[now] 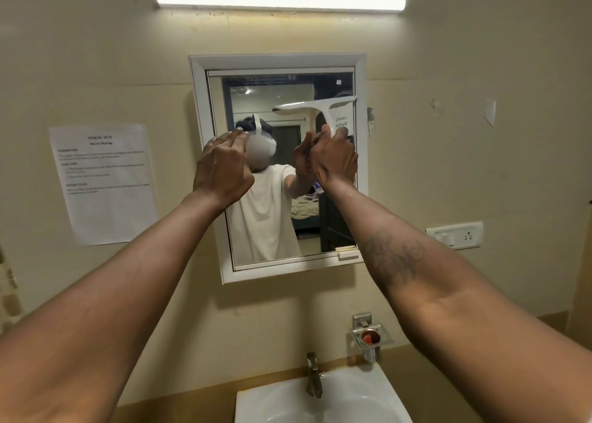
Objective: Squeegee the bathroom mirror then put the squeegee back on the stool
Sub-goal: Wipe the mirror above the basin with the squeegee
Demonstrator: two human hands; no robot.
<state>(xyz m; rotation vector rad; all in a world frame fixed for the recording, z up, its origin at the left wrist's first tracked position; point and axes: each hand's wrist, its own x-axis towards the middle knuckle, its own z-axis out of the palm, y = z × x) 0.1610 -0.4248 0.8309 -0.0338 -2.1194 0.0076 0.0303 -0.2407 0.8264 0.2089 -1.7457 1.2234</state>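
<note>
right hand [333, 158] curled round the handle of a seemingly light, stiff squeegee [315, 105], high on the right of the mirror [262, 95]; left hand [224, 166] loose, empty.

a tube light [280, 2] is glowing above the mirror [266, 224], burning out to pure white and spreading warm, fairly bright light over the cream wall [96, 70]. the mirror frame is throwing a soft shadow onto the wall just beneath it. the forearms [128, 278] are falling darker toward the bottom corners. the wide lens is bowing straight lines near the edges and stretching the forearms large. the print on the paper notice [102, 182] is smearing into blur, and the sink [378, 387] at the bottom is looking soft.
</note>
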